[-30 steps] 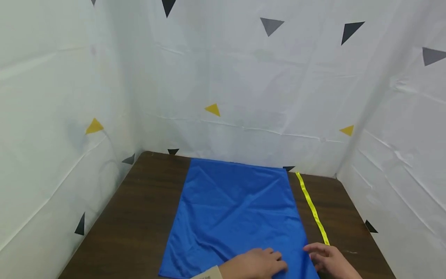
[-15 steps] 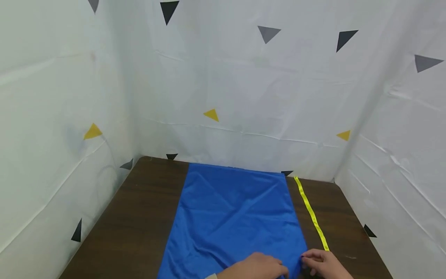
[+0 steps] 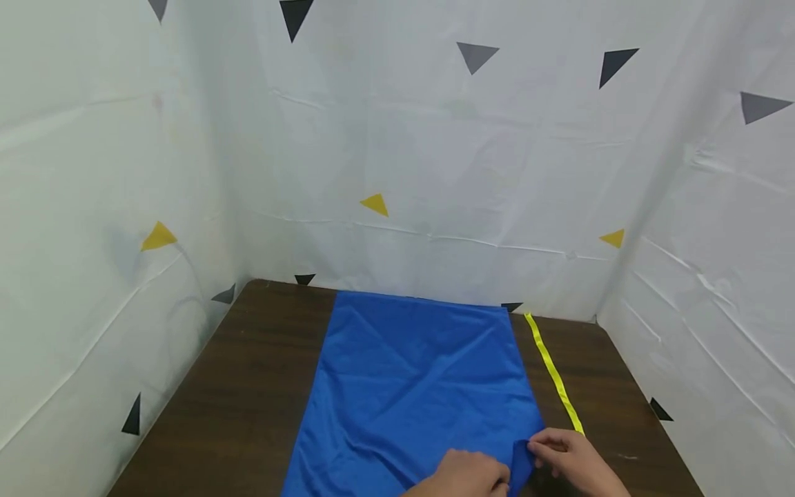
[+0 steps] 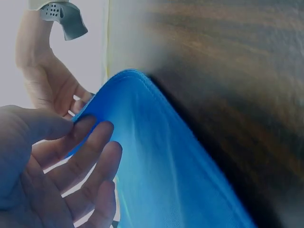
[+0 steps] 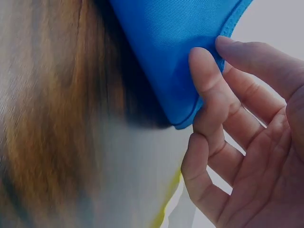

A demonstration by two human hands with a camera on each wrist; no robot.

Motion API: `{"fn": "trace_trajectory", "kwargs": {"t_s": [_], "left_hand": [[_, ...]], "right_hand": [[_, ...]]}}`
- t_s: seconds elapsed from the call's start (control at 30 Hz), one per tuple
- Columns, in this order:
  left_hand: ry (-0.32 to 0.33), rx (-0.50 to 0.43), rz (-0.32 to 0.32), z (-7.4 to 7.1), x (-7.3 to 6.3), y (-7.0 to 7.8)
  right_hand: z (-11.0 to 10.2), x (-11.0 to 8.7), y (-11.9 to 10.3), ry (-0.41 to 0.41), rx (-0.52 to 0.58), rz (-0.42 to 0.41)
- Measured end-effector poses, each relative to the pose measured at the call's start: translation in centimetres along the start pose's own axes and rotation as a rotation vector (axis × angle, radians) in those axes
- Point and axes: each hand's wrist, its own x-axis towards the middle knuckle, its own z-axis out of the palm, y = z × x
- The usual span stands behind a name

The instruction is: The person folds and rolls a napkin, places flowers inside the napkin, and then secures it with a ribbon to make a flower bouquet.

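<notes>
A blue cloth (image 3: pixel 422 366) lies spread on the table, with wrinkles near its left front. At its near right part, my left hand (image 3: pixel 466 475) pinches the hem; the left wrist view shows the thumb and index finger on the edge, the other fingers loosely bent. My right hand (image 3: pixel 571 461) pinches the same edge a little to the right. In the right wrist view, a raised corner of the cloth (image 5: pixel 161 57) hangs beside my right thumb and index finger. The cloth's near edge is partly cut off by the head view's frame.
A narrow yellow strip (image 3: pixel 553 373) runs along the dark wooden table (image 3: pixel 230 407) to the right of the cloth, ending near my right hand. White sheeting (image 3: pixel 422 138) with black, grey and yellow triangles encloses the table at the back and sides.
The cloth's near right edge has been lifted and turned up between my hands. My right hand has shifted slightly left; my left fingers have curled from lying over the cloth to pinching it.
</notes>
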Motion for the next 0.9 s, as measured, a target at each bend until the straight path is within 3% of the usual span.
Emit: {"fn": "trace_trajectory", "kwargs": {"t_s": [0.27,0.4,0.5,0.6,0.77,0.9], "left_hand": [[0.109,-0.098,-0.026,0.1,-0.1,-0.5],[0.219,-0.039,0.01,-0.3,-0.1,-1.2],[0.317,0.032,0.066,-1.0,-0.1,-1.7],[0.38,0.044,0.08,-1.4,-0.3,-2.3],[0.427,-0.003,0.053,-1.9,-0.7,-2.9],[0.411,-0.046,0.026,-2.5,-1.0,-3.1]], "right_hand": [[0.7,0.7,-1.1,0.021,0.036,-0.014],[0.3,1.5,-2.3,0.032,0.044,-0.072],[-0.3,1.9,-3.3,0.057,-0.006,-0.125],[-0.7,2.2,-4.1,0.07,-0.056,-0.146],[-0.8,3.0,-5.2,0.083,-0.096,-0.161],[-0.7,3.7,-6.1,0.1,-0.114,-0.199]]}}
